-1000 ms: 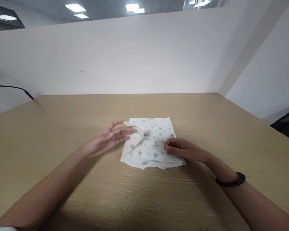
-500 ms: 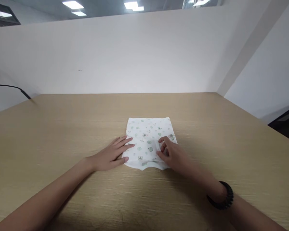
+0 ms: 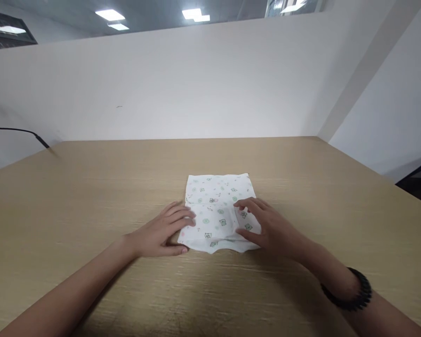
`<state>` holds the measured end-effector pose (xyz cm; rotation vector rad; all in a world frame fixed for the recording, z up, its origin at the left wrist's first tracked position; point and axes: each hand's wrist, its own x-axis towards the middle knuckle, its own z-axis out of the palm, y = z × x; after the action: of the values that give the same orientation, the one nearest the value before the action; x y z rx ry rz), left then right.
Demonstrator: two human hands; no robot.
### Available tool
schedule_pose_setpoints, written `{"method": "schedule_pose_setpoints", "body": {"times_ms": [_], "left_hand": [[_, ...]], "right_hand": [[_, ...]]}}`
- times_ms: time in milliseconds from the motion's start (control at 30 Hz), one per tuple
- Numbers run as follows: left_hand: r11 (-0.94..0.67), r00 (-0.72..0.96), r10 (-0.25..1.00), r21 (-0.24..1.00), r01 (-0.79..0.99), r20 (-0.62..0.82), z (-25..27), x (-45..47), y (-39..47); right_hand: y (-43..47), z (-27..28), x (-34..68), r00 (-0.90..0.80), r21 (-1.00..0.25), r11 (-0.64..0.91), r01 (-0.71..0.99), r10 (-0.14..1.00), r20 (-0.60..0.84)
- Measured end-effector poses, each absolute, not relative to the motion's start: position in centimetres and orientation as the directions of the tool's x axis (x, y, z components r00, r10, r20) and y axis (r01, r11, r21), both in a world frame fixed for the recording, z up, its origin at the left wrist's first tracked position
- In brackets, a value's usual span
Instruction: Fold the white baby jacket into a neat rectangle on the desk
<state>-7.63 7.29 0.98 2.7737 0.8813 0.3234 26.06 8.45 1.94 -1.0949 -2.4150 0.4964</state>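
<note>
1 left hand [image 3: 158, 233], loosely spread, on left edge of patterned cloth [image 3: 217, 213]; 1 right hand [image 3: 272, 228], unclenched, over its right side.

A thin white fabric cloth [image 3: 215, 214] printed with small green, pink and dark motifs lies flat and folded in layers just below the frame's centre, roughly square, creased across its middle, its lower edge wavy.

The head camera looks forward and down across the tabletop [image 3: 108, 182] to the white wall [image 3: 196, 84], probably from fairly near.
</note>
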Motion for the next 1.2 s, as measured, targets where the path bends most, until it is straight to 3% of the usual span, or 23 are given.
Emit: {"method": "schedule_pose_setpoints", "body": {"times_ms": [167, 267, 333, 467, 633, 767, 867, 967, 1200], "left_hand": [[-0.889, 0.843, 0.456, 0.100, 0.447, 0.284, 0.4, -7.4, 7.2], [-0.896, 0.838, 0.418, 0.004, 0.444, 0.350, -0.3, -7.3, 7.1], [-0.852, 0.776, 0.503, 0.067, 0.519, 0.380, -0.7, -7.2, 7.0], [-0.670, 0.576, 0.740, 0.316, 0.672, 0.346, -1.3, -6.9, 6.9], [-0.593, 0.558, 0.794, 0.505, 0.627, 0.239, -1.1, -7.2, 7.2], [-0.712, 0.732, 0.660, 0.456, 0.535, 0.170, -0.1, -7.7, 7.3], [-0.765, 0.763, 0.618, 0.367, 0.529, 0.190, 0.4, -7.7, 7.3], [-0.769, 0.759, 0.625, 0.312, 0.558, 0.183, 0.2, -7.7, 7.4], [-0.715, 0.710, 0.686, 0.324, 0.619, 0.158, -0.7, -8.0, 8.0]], "right_hand": [[8.7, 2.5, 29.0, -0.741, -0.453, 0.692, 0.562, 0.665, 0.096], [8.3, 1.5, 29.6, -0.737, -0.438, 0.703, 0.561, 0.665, 0.124], [8.0, 0.9, 29.7, -0.742, -0.395, 0.734, 0.553, 0.649, 0.168], [8.1, 0.3, 30.1, -0.768, -0.297, 0.785, 0.544, 0.608, 0.201], [9.2, -0.6, 30.4, -0.728, -0.327, 0.761, 0.560, 0.641, 0.244], [9.7, -1.1, 30.5, -0.651, -0.500, 0.660, 0.561, 0.724, 0.226], [9.7, -1.3, 30.5, -0.646, -0.570, 0.666, 0.481, 0.709, 0.283], [9.6, -1.4, 30.4, -0.676, -0.554, 0.689, 0.467, 0.682, 0.279], [9.5, -1.3, 30.6, -0.699, -0.452, 0.684, 0.572, 0.695, 0.169]]}}
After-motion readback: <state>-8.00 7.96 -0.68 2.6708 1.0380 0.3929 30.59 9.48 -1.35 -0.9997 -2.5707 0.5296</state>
